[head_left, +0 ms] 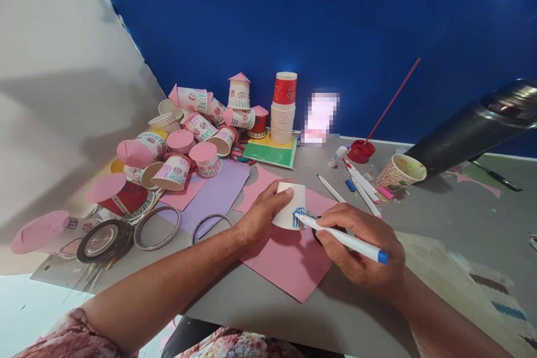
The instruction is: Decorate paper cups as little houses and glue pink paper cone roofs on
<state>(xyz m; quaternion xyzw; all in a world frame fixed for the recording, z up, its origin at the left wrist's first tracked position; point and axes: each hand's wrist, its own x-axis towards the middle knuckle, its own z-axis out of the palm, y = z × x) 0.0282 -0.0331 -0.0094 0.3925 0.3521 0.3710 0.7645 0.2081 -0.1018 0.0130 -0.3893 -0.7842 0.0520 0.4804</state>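
Note:
My left hand (262,212) is closed around a white paper cup (289,198), its thumb lying across the cup's side. Blue lines that look like a window with bars are drawn near one edge of the cup. In my right hand (364,246) is a white felt-tip pen (348,239) with a blue end, held between thumb and fingers. The pen's tip touches the cup at the blue drawing. Under both hands lies a pink paper sheet (289,268) with cut-out curves at its far edge. Part of a dark object, perhaps scissors, shows behind the cup.
Decorated paper cups with pink paper roofs (172,170) are heaped at the left. A tall cup stack (282,123) stands on a green and yellow packet (268,154). Loose pens (363,184), a patterned cup (400,170) and a dark flask (470,123) are on the right. Tape rolls (157,228) lie left.

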